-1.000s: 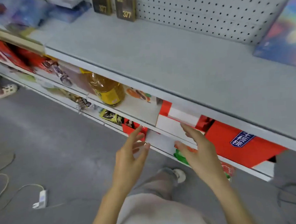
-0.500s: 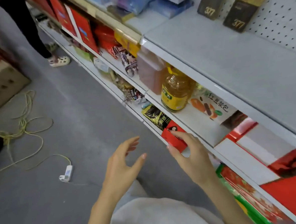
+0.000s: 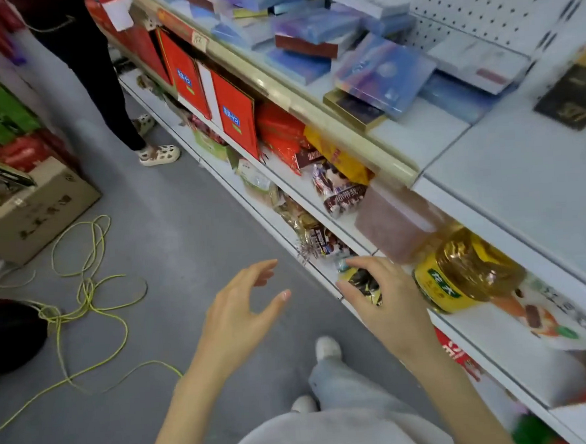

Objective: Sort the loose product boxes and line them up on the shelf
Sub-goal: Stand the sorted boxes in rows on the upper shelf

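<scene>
Several loose blue and purple product boxes (image 3: 317,31) lie in a jumbled pile on the top grey shelf (image 3: 508,181), far above my hands. One dark box with a gold top (image 3: 575,98) stands at the right against the pegboard. My left hand (image 3: 242,314) hangs over the aisle floor, fingers spread and relaxed, holding nothing. In front of the middle shelf's edge my right hand (image 3: 389,301) hovers just left of a yellow oil bottle (image 3: 466,273), fingers loosely bent and empty.
Red boxes (image 3: 234,119) and snack packs (image 3: 341,191) fill the lower shelves. Another person's legs (image 3: 105,85) stand in the aisle at the upper left. A cardboard carton (image 3: 34,213) and a tangled yellow cable (image 3: 83,289) lie on the grey floor.
The view has swung left along the shelf, bringing the pile of blue boxes into sight. Both hands stayed empty and moved left, away from the red and white boxes.
</scene>
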Tool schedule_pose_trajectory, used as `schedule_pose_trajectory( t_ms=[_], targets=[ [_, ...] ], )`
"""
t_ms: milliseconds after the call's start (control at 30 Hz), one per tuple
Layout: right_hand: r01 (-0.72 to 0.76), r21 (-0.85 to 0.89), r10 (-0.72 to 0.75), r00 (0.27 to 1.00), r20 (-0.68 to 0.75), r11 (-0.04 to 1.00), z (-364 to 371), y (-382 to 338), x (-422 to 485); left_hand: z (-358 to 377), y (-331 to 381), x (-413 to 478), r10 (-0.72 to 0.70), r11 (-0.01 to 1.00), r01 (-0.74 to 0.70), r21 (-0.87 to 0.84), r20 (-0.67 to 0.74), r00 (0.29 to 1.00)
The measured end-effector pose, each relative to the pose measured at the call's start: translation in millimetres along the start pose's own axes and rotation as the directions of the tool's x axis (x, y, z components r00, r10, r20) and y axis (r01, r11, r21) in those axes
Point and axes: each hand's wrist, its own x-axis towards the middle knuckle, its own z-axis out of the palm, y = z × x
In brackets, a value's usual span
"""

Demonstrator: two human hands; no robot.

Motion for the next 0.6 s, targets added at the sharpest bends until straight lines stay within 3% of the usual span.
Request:
schedule_pose_trajectory(
  t_ms=[333,600],
  targets=[
    [0.036,-0.027,-0.034,0.997,0.071,0.999,56,-20,201,-17,-54,164,-0.155,0.98,0.149,-0.131,-0.035,0.987],
    [0.048,0.017,-0.05,0.989,0.138,0.999,82,-74,364,-102,-67,319,-0.126,0.98,0.099,-0.174,-0.151,0.98]
  ],
)
